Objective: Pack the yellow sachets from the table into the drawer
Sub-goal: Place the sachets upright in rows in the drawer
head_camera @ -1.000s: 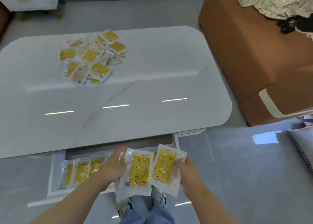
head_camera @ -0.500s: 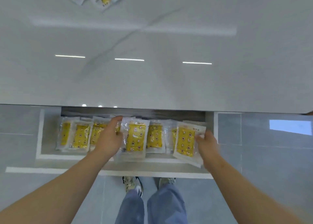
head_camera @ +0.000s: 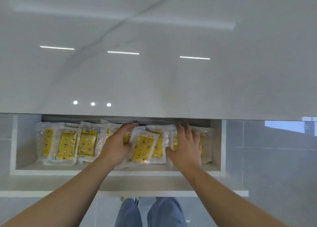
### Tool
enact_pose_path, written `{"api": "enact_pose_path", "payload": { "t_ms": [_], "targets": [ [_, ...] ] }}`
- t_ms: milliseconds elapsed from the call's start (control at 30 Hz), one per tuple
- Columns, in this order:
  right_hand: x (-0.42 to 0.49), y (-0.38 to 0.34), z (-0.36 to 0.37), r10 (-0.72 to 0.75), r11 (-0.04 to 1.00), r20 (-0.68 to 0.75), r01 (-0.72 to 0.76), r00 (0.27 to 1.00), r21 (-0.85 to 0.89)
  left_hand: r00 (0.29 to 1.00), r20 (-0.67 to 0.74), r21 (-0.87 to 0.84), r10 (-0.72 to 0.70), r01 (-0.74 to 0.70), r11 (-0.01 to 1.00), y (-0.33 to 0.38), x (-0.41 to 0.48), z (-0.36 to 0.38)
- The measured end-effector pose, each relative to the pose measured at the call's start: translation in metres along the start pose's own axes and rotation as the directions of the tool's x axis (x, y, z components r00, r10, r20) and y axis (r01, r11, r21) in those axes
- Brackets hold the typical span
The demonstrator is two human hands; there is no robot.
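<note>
The white drawer stands pulled out under the table's front edge and holds a row of several yellow sachets in clear wrappers. My left hand is inside the drawer at the middle, with fingers curled over the left edge of a tilted yellow sachet. My right hand lies flat with fingers spread on the sachets at the drawer's right end, and it hides most of them. The pile of sachets on the table is out of view.
The glossy white marble table top fills the upper half and overhangs the drawer's back. Grey tiled floor shows to the right. My legs in blue trousers stand just below the drawer front.
The view has tilted down and closer. Both hands carried their sachets down into the drawer. My right hand let go of its sachet and now rests flat on it.
</note>
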State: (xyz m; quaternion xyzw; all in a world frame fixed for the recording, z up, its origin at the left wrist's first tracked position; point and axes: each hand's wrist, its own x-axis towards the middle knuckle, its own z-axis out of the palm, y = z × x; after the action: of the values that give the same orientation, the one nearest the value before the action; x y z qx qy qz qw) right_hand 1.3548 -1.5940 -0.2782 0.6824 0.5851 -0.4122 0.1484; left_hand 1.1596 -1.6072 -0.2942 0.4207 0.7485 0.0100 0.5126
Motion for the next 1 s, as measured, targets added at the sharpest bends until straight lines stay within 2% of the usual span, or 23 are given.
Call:
{"api": "enact_pose_path", "payload": {
  "t_ms": [67, 133, 200, 300, 367, 433, 500, 567, 633, 733, 800, 900, 1000],
  "targets": [
    [0.004, -0.022, 0.007, -0.106, 0.991, 0.137, 0.094, 0.985, 0.094, 0.999, 0.021, -0.045, 0.048, -0.047, 0.998, 0.001, -0.001, -0.005],
    [0.011, -0.037, 0.013, -0.127, 0.960, 0.266, 0.051, 0.955, 0.274, 0.996, 0.037, -0.086, 0.080, -0.077, 0.993, 0.000, -0.003, -0.009],
    [0.016, -0.046, 0.017, -0.125, 0.941, 0.309, 0.014, 0.943, 0.337, 0.993, 0.053, -0.094, 0.107, -0.102, 0.990, -0.006, -0.006, -0.014],
    [0.021, -0.052, 0.022, -0.148, 0.961, 0.270, 0.073, 0.951, 0.268, 0.998, 0.036, -0.140, 0.054, -0.049, 0.989, -0.028, -0.006, -0.026],
    [0.026, -0.056, 0.028, -0.167, 0.972, 0.258, 0.115, 0.952, 0.205, 0.999, -0.039, -0.079, 0.017, -0.020, 0.997, -0.048, -0.002, -0.039],
    [0.032, -0.058, 0.035, -0.187, 0.979, 0.243, 0.160, 0.952, 0.127, 0.996, -0.093, 0.051, 0.001, 0.003, 0.999, -0.063, 0.006, -0.054],
    [0.038, -0.062, 0.039, -0.224, 0.972, 0.194, 0.233, 0.955, -0.027, 0.995, -0.104, 0.217, -0.003, 0.026, 0.976, -0.071, 0.015, -0.066],
    [0.044, -0.065, 0.043, -0.270, 0.944, 0.127, 0.289, 0.954, -0.159, 0.989, -0.117, 0.468, 0.085, -0.021, 0.884, -0.077, 0.023, -0.074],
    [0.047, -0.068, 0.047, -0.295, 0.919, 0.085, 0.307, 0.952, -0.248, 0.975, -0.118, 0.603, 0.191, -0.082, 0.793, -0.083, 0.028, -0.076],
    [0.050, -0.069, 0.053, -0.298, 0.891, 0.064, 0.302, 0.952, -0.339, 0.965, -0.071, 0.693, 0.251, -0.133, 0.709, -0.095, 0.032, -0.078],
    [0.051, -0.070, 0.055, -0.290, 0.886, 0.128, 0.316, 0.949, -0.340, 0.967, -0.035, 0.689, 0.254, -0.161, 0.707, -0.100, 0.033, -0.078],
    [0.052, -0.071, 0.056, -0.262, 0.866, 0.253, 0.342, 0.931, -0.364, 0.980, 0.079, 0.655, 0.181, -0.188, 0.732, -0.107, 0.034, -0.076],
    [0.048, -0.070, 0.059, -0.248, 0.843, 0.241, 0.331, 0.938, -0.423, 0.980, 0.080, 0.709, 0.185, -0.186, 0.680, -0.117, 0.032, -0.069]
  ]
}}
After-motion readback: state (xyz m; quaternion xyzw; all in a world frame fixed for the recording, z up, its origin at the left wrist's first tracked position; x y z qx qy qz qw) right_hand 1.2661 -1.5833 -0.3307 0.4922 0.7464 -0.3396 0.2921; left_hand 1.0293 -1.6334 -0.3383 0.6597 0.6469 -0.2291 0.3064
